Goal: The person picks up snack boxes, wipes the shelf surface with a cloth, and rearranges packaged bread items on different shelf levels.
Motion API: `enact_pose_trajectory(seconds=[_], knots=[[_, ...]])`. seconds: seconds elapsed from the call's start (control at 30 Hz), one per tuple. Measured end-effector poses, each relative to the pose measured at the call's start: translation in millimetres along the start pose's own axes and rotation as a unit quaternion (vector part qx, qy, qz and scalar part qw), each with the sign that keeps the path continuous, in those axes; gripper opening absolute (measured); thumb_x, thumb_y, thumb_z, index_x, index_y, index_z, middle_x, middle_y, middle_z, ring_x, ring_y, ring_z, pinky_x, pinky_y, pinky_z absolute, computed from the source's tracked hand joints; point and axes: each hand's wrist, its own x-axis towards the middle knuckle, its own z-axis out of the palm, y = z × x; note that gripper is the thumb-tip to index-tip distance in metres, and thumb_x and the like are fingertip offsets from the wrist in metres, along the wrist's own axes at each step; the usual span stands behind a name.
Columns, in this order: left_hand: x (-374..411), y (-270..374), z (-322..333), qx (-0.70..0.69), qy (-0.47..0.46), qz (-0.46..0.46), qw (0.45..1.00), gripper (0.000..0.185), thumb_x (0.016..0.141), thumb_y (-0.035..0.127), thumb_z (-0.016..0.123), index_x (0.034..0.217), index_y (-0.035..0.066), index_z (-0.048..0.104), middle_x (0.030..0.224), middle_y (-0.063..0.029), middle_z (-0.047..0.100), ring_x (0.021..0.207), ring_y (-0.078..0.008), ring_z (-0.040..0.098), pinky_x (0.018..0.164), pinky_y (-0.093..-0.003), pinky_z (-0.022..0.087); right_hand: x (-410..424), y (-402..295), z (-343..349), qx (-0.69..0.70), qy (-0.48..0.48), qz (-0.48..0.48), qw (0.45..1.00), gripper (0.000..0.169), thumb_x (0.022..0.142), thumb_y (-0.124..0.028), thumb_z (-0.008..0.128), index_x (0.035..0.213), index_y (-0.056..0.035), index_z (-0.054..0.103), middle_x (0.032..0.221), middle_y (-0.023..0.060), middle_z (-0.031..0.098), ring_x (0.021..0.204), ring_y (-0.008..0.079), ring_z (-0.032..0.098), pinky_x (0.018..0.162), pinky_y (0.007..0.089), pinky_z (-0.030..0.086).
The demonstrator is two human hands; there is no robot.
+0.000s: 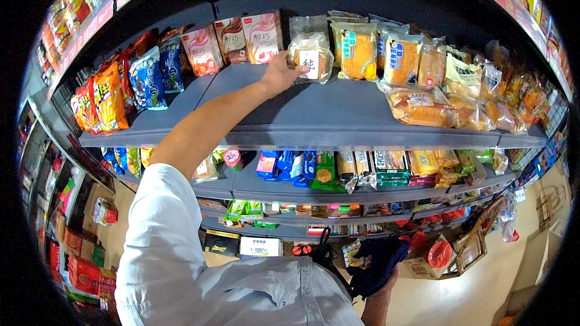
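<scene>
My left hand reaches over the upper grey shelf and grips the left edge of a clear-wrapped bread pack with a white label. The pack stands upright, with another similar pack behind it. To its left are pink and brown boxes; to its right, bagged loaves stand in a row. Low at the right, my right hand holds a dark blue cloth item, and its fingers are partly hidden. A black strap hangs beside the cloth.
Snack bags stand at the shelf's left. Long bread rolls lie near its right front edge. Packaged biscuits fill a lower shelf. A wooden frame and a cardboard box are on the floor at right.
</scene>
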Motion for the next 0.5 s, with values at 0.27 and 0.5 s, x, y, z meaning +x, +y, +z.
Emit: enact_pose_trajectory(seconds=[0.27, 0.5], knots=[[-34.6, 24.1, -16.8, 0.214, 0.155, 0.061, 0.963, 0.062, 0.079, 0.034, 0.076, 0.118, -0.007, 0.052, 0.11, -0.0254, 0.061, 0.104, -0.0386, 0.059, 0.09, -0.0432, 0.047, 27.6, 7.0, -7.4, -0.023, -0.082, 0.033, 0.996, 0.074, 0.083, -0.059, 0.051, 0.136, -0.0074, 0.044, 0.127, 0.0129, 0.055, 0.115, 0.0295, 0.053, 0.094, 0.0462, 0.047], [-269.0, 53.3, -9.1, 0.047, -0.108, 0.438, 0.891, 0.04, 0.079, 0.029, 0.077, 0.107, 0.004, 0.063, 0.104, -0.0122, 0.065, 0.094, -0.0265, 0.063, 0.079, -0.0392, 0.05, 24.2, 19.9, 44.3, -0.099, -0.069, 0.013, 0.993, 0.058, 0.091, -0.054, 0.043, 0.126, -0.0077, 0.053, 0.113, 0.0112, 0.063, 0.102, 0.0307, 0.059, 0.09, 0.0471, 0.048]])
